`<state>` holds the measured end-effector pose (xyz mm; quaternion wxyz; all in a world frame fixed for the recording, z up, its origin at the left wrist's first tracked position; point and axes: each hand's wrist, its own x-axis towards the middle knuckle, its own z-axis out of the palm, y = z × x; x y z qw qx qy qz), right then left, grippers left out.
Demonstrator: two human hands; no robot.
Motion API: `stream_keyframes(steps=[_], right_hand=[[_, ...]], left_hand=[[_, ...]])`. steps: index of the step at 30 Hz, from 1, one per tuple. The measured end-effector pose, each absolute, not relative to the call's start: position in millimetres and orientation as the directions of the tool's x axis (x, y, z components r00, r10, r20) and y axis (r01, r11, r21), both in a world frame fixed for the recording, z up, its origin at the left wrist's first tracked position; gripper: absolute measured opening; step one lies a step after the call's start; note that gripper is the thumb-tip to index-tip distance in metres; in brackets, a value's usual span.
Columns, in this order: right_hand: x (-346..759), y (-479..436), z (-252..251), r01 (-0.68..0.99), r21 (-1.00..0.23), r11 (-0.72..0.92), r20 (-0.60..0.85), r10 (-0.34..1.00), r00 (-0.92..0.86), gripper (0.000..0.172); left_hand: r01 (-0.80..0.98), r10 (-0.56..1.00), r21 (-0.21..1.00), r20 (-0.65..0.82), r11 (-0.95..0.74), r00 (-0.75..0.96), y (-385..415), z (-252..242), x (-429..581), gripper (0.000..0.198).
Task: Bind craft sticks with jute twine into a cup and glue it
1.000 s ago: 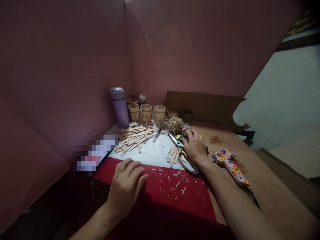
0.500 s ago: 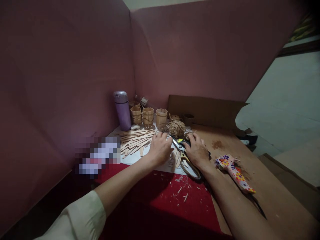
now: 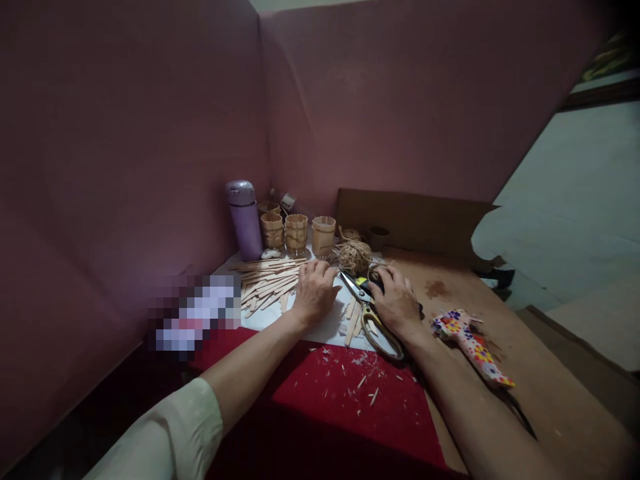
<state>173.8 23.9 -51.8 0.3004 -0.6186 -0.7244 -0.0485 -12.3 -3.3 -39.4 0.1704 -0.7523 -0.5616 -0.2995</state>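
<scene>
My left hand lies over white paper, fingers stretched forward and thumb apart. It is at the right edge of a pile of flat wooden sticks and appears to hold nothing. My right hand rests with loosely spread fingers beside a dark, partly yellow object that it partly hides. A loop of twine is near its fingertips. Between the hands lie scissors with gold-coloured handles, blades pointing away. A few loose sticks are beside them. Behind is a ball of twine.
A purple bottle and several stick-covered cups stand at the back. A flower-patterned glue gun lies on the brown board at right. Wood scraps litter the red cloth. A cardboard piece leans behind.
My left hand has shifted slightly left and flattened, and more of the loose sticks beside the scissors now show. The right hand has stayed nearly still.
</scene>
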Motion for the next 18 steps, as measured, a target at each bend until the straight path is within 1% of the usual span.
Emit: stream_keyframes(steps=[3,7,9,12,15,18], right_hand=[[174,25,-51,0.897,-0.366,0.249,0.514,0.857,-0.028,0.032],[175,26,-48,0.863,-0.433,0.259,0.530,0.848,0.012,0.030],[175,26,-46,0.856,-0.459,0.239,0.520,0.853,0.040,0.032],[176,26,-46,0.862,-0.466,0.201,0.495,0.866,0.066,0.034],[176,27,-47,0.868,-0.463,0.180,0.486,0.870,0.078,0.035],[177,28,-49,0.859,-0.463,0.219,0.490,0.871,0.042,0.034]], left_hand=[[0.943,0.780,0.199,0.619,-0.266,0.089,1,-40,-17,0.006],[0.917,0.807,0.325,0.590,-0.233,-0.004,7,-39,-23,0.010],[0.911,0.816,0.365,0.575,-0.193,-0.058,9,-40,-25,0.011],[0.913,0.825,0.379,0.558,-0.154,-0.092,10,-41,-25,0.020],[0.919,0.836,0.365,0.544,-0.151,-0.079,8,-41,-23,0.030],[0.914,0.832,0.364,0.551,-0.178,-0.058,6,-41,-21,0.028]])
